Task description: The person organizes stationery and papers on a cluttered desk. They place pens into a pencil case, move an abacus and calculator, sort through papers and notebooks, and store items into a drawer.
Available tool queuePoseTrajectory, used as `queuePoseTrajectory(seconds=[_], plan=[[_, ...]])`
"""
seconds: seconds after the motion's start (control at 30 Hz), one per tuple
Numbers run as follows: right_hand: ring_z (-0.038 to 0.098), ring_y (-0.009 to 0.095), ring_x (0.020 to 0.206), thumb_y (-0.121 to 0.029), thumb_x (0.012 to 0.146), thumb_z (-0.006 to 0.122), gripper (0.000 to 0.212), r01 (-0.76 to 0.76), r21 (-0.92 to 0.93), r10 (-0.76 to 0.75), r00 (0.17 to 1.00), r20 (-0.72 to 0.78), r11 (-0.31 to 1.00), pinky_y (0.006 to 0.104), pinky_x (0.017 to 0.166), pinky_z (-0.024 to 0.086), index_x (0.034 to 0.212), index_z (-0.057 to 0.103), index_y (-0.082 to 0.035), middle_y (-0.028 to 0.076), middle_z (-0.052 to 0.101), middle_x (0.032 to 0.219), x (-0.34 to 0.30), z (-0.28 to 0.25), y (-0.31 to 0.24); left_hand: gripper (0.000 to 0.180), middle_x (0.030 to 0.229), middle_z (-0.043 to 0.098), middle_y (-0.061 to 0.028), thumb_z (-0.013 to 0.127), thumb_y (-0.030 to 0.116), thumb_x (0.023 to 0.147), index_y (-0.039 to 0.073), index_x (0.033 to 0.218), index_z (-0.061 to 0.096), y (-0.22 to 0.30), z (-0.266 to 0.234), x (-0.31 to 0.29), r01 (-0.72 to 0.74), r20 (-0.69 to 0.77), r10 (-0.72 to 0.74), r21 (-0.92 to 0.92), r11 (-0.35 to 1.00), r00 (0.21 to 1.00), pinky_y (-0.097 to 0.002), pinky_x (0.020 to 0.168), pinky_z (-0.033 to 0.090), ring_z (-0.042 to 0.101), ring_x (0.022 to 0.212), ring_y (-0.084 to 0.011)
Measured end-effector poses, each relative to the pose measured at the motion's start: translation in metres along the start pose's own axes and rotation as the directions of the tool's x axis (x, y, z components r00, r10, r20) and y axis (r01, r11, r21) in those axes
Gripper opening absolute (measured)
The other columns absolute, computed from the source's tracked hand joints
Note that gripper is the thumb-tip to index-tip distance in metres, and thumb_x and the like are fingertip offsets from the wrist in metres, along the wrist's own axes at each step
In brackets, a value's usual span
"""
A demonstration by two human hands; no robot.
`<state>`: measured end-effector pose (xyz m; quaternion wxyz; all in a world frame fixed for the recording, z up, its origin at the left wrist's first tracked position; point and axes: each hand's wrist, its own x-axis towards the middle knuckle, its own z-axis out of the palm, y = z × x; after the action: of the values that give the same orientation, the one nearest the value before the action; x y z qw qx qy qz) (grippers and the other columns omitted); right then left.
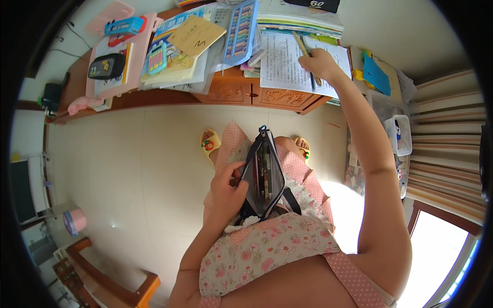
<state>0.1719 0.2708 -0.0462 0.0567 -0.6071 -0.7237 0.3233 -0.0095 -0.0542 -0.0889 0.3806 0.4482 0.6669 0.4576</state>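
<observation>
On my lap rests a dark zip pouch (264, 177), its mouth unzipped, with slim items (265, 169) inside that are too small to name. My left hand (228, 190) grips the pouch's left edge, fingers bent over the rim. Stretched far out over the desk, my right hand (321, 64) is closed around a slim yellowish pencil (300, 42) above printed sheets (280, 64). A dark pen-like stick (312, 81) shows just below that hand. Part of what the fingers hold is hidden.
Along the wooden desk (226, 91) lie a blue-framed bead abacus (240, 31), a tan notebook (196, 36), a teal calculator (157, 57) and a black pencil case (107, 66). Stacked books (303, 23) stand behind the sheets. A wooden chair (138, 287) is at lower left; clear bins (398, 134) are at right.
</observation>
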Motion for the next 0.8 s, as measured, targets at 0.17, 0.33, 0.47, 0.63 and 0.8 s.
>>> queuePoseTrajectory(seconds=[0.17,0.33,0.47,0.63,0.8], plan=[[0.054,0.011,0.061,-0.01,0.07,0.062,0.011,-0.276,0.78,-0.288,0.818,0.497,0.562,0.024,0.047,0.04,0.063,0.057,-0.003,0.007,0.058,0.069,-0.139,0.047,0.012,0.037,0.084,0.047,-0.0024,0.051,-0.01,0.074,0.0,0.109,0.059,-0.002,0.006,-0.001,0.019,0.043,-0.014,-0.118,0.993,0.999,-0.0189,0.062,0.045,0.048,0.076,-0.0075],[0.041,0.008,0.043,-0.014,0.075,0.06,0.011,-0.7,0.584,-0.09,0.607,0.79,0.411,0.0214,0.036,0.026,0.074,0.059,-0.003,0.004,0.058,0.065,-0.221,0.099,0.0,0.037,0.083,0.046,-0.0001,0.053,-0.011,0.074,-0.001,0.109,0.059,-0.002,0.013,-0.003,-0.033,0.051,0.04,-0.131,0.991,0.998,-0.0162,0.061,0.041,0.045,0.074,-0.005],[0.038,0.007,0.043,-0.016,0.081,0.06,0.015,-0.721,0.524,0.093,0.623,0.777,0.453,0.0206,0.039,0.026,0.075,0.06,-0.002,0.002,0.054,0.06,-0.23,0.109,-0.007,0.035,0.083,0.048,-0.0046,0.057,-0.006,0.073,0.001,0.106,0.06,-0.002,0.013,-0.007,-0.001,0.056,0.009,-0.153,0.988,0.998,-0.0215,0.058,0.045,0.051,0.068,-0.0103],[0.047,0.01,0.052,-0.023,0.085,0.061,0.026,-0.597,0.539,0.107,0.723,0.683,0.594,0.0248,0.048,0.036,0.085,0.064,0.002,0.004,0.055,0.064,-0.225,0.108,-0.008,0.033,0.082,0.049,-0.0046,0.057,-0.007,0.073,0.001,0.105,0.061,-0.003,0.011,-0.007,0.028,0.037,-0.022,-0.18,0.983,0.999,-0.0214,0.058,0.045,0.051,0.068,-0.0099],[0.063,0.025,0.075,-0.021,0.085,0.061,0.024,0.045,0.442,-0.13,0.978,0.163,0.896,0.0337,0.072,0.049,0.088,0.065,0.002,0.014,0.065,0.078,-0.223,0.09,-0.015,0.034,0.083,0.046,0.001,0.054,-0.009,0.075,0.001,0.107,0.061,-0.004,0.003,-0.008,0.04,0.043,-0.034,-0.143,0.989,0.998,-0.016,0.06,0.039,0.046,0.073,-0.0038]])
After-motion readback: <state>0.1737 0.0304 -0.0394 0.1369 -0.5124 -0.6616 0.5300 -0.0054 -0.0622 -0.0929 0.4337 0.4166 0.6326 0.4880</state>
